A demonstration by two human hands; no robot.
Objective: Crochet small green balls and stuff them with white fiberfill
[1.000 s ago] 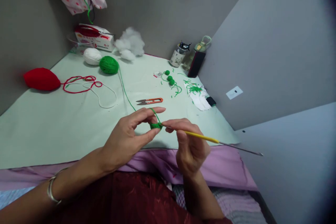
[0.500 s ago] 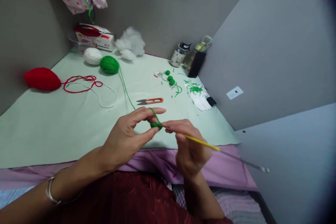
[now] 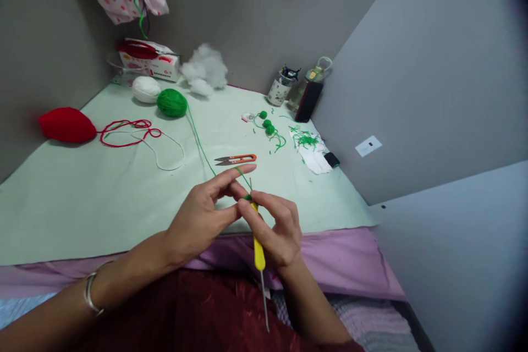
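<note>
My left hand [image 3: 204, 214] pinches a small green crochet piece [image 3: 247, 197] between thumb and fingers, with the green yarn strand [image 3: 198, 140] running over its forefinger. My right hand [image 3: 274, 228] is closed round a yellow-handled crochet hook [image 3: 258, 250]. The hook's tip points up into the green piece and its metal tail hangs down toward my lap. The strand leads back across the pale green table [image 3: 82, 198] to a green yarn ball [image 3: 171, 102].
Orange thread snips [image 3: 236, 159] lie just beyond my hands. A red yarn ball [image 3: 66, 125], white yarn ball [image 3: 145, 88], stuffing [image 3: 205, 71] and a box [image 3: 148, 60] sit at the back left. Small green balls [image 3: 267, 123], yarn scraps [image 3: 305, 138], a jar [image 3: 280, 87] and a bottle [image 3: 311, 80] stand by the right wall.
My right hand has turned the hook from pointing out to the right to nearly upright, tail down toward me. The left hand keeps its pinch on the green piece.
</note>
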